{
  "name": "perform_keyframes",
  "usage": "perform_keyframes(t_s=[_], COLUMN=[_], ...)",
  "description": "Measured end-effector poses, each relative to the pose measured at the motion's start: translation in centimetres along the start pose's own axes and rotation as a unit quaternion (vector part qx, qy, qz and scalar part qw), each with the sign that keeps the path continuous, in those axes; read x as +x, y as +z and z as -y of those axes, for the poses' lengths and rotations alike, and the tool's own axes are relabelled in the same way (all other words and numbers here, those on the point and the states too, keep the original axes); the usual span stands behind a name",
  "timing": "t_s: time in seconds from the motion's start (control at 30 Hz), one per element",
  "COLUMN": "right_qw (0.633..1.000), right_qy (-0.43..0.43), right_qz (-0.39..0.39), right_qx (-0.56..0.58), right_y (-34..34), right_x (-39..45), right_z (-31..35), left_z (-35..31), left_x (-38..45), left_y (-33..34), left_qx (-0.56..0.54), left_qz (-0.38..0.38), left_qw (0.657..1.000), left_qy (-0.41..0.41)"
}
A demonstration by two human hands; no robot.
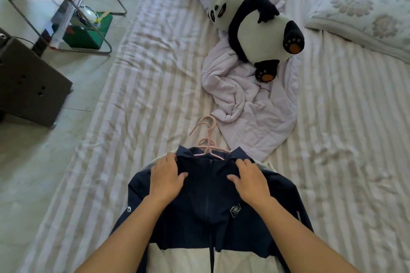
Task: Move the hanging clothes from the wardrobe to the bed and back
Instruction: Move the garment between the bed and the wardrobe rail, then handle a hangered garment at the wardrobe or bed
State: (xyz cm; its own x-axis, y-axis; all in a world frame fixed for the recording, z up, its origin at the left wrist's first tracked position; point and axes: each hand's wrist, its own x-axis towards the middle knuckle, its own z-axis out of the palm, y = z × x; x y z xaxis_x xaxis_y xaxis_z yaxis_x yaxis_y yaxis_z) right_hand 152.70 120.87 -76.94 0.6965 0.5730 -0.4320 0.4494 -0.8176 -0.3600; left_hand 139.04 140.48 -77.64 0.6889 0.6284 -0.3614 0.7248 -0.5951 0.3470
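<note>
Left hand (pixel 166 175) and right hand (pixel 250 178) pinch navy-and-cream zip jacket (pixel 208 213) shoulders, grip closed on fabric. Risk: pink plastic hangers (pixel 207 139) above collar slipping out when lifted.

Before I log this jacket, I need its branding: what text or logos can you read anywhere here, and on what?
"TRI": on the navy jacket chest logo; the rest is cut off.
Sleeve print: too blurred to read.
Ring emblem on the other sleeve: no letters.
Ball markings: unreadable.
</note>
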Motion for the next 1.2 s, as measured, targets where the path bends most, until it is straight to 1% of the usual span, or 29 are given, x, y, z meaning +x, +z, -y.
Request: perform_keyframes(t_s=[0.07,0.13,0.2,0.3,0.4,0.53,0.6,0.67,0.77,0.9,1.03,1.13,1.2], right_qw=[0.998,0.995,0.992,0.984,0.979,0.969,0.962,0.956,0.938,0.926,0.912,0.907,0.900], right_qy=[-0.006,-0.012,-0.020,-0.029,-0.042,-0.096,-0.125,-0.160,-0.216,-0.261,-0.303,-0.320,-0.339], right_qz=[-0.004,-0.019,-0.042,-0.068,-0.097,-0.114,-0.122,-0.132,-0.166,-0.193,-0.204,-0.213,-0.224], right_qx=[0.061,0.096,0.119,0.160,0.175,0.196,0.208,0.210,0.212,0.193,0.187,0.172,0.160], right_y=[-1.5,-3.2,-4.9,-7.5,-10.5,-14.4,-16.2,-17.9,-20.5,-24.0,-26.9,-28.5,-29.4], right_x=[-1.2,-2.5,-4.0,-6.3,-9.2,-13.5,-15.5,-17.8,-21.2,-25.5,-29.5,-32.5,-34.6], right_z=[0.6,1.4,2.1,3.4,4.7,6.0,6.5,7.0,8.1,9.8,11.6,12.5,13.2], left_z=[-0.5,-0.9,-1.2,-1.9,-3.3,-5.0,-5.7,-6.3,-7.2,-8.2,-8.7,-8.7,-8.6], left_x=[-1.3,-2.7,-4.3,-6.5,-9.7,-14.5,-17.2,-20.2,-24.3,-29.0,-33.7,-37.4,-39.9], left_y=[-1.6,-3.5,-5.5,-8.7,-12.6,-17.3,-19.5,-21.3,-24.1,-27.7,-30.5,-32.1,-33.2], left_qx=[-0.063,-0.103,-0.124,-0.129,-0.143,-0.202,-0.249,-0.291,-0.324,-0.313,-0.301,-0.316,-0.337], left_qz=[-0.005,-0.002,0.009,0.004,-0.021,-0.053,-0.085,-0.137,-0.187,-0.237,-0.282,-0.300,-0.321], left_qw=[0.998,0.994,0.992,0.992,0.989,0.978,0.965,0.946,0.926,0.916,0.906,0.895,0.881], left_qy=[-0.023,-0.029,-0.015,0.007,0.019,0.025,0.023,0.029,0.056,0.086,0.096,0.098,0.089])
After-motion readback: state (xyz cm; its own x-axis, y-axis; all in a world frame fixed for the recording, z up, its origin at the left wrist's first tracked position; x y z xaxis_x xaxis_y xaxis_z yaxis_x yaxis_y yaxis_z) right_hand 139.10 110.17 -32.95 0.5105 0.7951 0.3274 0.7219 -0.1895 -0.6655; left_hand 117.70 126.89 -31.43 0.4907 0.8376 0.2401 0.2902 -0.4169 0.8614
